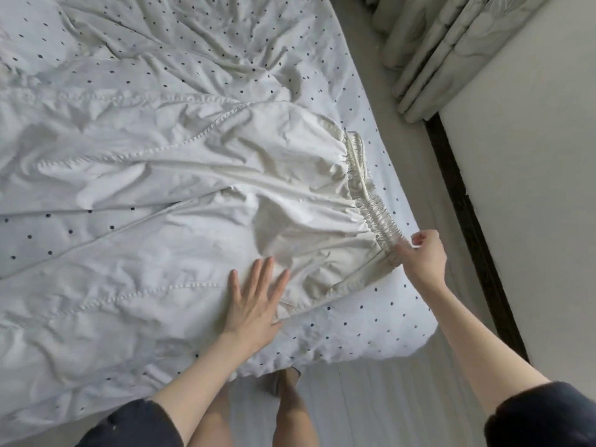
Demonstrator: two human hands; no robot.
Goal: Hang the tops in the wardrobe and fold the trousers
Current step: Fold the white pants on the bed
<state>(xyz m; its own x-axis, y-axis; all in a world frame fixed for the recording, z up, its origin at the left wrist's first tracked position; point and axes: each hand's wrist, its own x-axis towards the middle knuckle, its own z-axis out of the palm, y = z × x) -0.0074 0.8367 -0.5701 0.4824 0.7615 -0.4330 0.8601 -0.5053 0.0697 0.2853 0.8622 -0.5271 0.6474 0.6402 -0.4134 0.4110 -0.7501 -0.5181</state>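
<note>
Cream-white trousers lie spread flat across the bed, legs running to the left, their gathered elastic waistband near the bed's right edge. My left hand lies flat with fingers spread on the lower trouser leg close to the hip. My right hand pinches the near end of the waistband between thumb and fingers. A drawstring lies along the waistband's far part.
The bed wears a white sheet with dark dots, its corner just right of my right hand. A grey floor strip, a dark skirting line and pale curtains lie to the right. My legs stand at the bed's near edge.
</note>
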